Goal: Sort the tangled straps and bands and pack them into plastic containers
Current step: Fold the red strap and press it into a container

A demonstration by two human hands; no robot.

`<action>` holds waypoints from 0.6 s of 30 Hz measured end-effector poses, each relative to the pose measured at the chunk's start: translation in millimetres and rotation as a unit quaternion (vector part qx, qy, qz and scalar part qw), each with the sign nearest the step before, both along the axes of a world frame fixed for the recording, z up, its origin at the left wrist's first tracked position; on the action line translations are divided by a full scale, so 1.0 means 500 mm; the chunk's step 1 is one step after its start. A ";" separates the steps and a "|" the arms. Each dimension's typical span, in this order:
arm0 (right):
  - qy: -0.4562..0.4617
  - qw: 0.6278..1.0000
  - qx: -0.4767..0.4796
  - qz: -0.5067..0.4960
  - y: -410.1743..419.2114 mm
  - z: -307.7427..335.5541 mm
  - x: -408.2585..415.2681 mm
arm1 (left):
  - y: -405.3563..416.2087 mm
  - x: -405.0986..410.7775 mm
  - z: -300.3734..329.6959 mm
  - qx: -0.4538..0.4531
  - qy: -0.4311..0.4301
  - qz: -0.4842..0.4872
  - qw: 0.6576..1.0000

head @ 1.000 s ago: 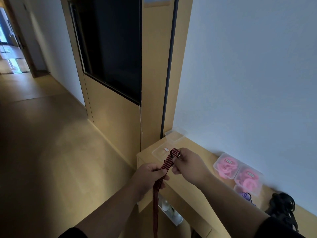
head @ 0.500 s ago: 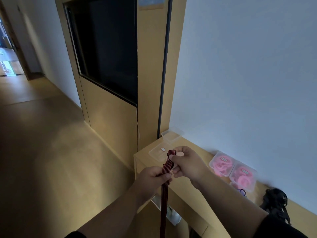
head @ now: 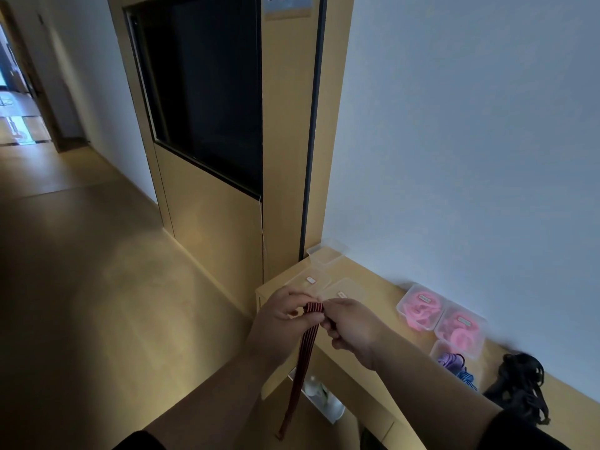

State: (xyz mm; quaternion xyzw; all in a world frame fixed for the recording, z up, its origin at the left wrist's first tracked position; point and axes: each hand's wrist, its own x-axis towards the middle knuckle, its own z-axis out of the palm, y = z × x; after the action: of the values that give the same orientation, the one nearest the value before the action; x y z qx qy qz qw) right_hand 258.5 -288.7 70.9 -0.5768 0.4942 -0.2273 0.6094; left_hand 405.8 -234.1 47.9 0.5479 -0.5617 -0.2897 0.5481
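The red-and-black striped strap (head: 312, 309) is pinched at its top fold between both hands, left hand (head: 281, 315) and right hand (head: 349, 324) closed on it. Its length hangs straight down, beside the tabletop (head: 378, 289) edge; empty containers (head: 326, 253) lie just beyond.

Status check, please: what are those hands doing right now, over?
Left hand and right hand both pinching the red-and-black striped strap. Strap hangs down beside the wooden table. Nothing in the way.
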 end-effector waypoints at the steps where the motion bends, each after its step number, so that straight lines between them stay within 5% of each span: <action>1: 0.028 0.999 -0.032 0.003 0.001 -0.005 -0.001 | -0.001 -0.001 0.005 0.016 0.021 0.007 1.000; 8: -0.067 0.981 -0.108 0.146 0.036 -0.027 -0.005 | -0.023 0.009 0.048 0.120 0.224 0.059 0.965; 18: -0.051 0.976 -0.191 0.088 0.044 -0.038 0.002 | -0.037 0.042 0.047 0.245 0.349 0.059 0.903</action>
State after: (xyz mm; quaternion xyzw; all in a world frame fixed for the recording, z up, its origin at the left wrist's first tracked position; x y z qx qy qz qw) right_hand 259.6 -266.8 52.1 -0.7114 0.3574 -0.2925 0.5296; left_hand 426.7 -252.5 71.7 0.5606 -0.2127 -0.5582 0.5735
